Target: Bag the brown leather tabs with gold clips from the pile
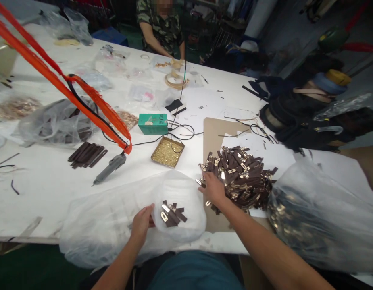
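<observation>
Head view: left hand (141,222) pinches the clear bag (180,209) holding few strap pieces (172,214); right hand (214,188), fingers spread, rests on the pile (239,177). Loose grip might let the bag sag, spilling pieces across the worktop (47,185).

**Strap pieces and the open bag**

Your heap of dark brown strap pieces (240,177) with metal clips lies jumbled on cardboard at your right. A few more (171,214) lie flat inside the clear plastic bag (113,225), spread limp along the table edge.
</observation>
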Available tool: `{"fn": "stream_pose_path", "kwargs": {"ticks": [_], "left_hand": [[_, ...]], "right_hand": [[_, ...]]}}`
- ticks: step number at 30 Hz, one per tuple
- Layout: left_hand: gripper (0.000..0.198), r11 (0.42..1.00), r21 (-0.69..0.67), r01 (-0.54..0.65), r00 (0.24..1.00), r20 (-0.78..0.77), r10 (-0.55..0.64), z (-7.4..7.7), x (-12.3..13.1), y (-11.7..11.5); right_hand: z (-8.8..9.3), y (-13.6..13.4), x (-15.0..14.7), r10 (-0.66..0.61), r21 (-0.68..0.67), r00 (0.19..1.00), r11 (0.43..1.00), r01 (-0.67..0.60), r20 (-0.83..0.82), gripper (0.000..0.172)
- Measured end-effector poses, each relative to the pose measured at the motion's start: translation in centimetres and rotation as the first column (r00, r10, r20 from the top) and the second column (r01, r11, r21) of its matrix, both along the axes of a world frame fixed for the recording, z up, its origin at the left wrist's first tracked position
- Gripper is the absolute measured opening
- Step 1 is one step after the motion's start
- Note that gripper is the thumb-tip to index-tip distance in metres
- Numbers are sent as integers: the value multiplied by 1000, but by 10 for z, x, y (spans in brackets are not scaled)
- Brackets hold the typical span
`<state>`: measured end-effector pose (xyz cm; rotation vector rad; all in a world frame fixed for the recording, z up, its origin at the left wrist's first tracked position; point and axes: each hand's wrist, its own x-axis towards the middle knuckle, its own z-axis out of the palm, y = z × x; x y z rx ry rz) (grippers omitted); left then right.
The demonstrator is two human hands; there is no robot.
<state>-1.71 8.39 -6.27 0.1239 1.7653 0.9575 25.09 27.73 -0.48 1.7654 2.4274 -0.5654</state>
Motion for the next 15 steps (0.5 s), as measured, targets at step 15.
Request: {"fn": "stream_pose_path", "kwargs": {"ticks": [15], "left_hand": [[60, 1000, 4, 1, 1000, 25, -1, -9, -4, -4]], "right_hand": [[-29, 11, 20, -60, 40, 998, 997, 62, -34, 25]]}}
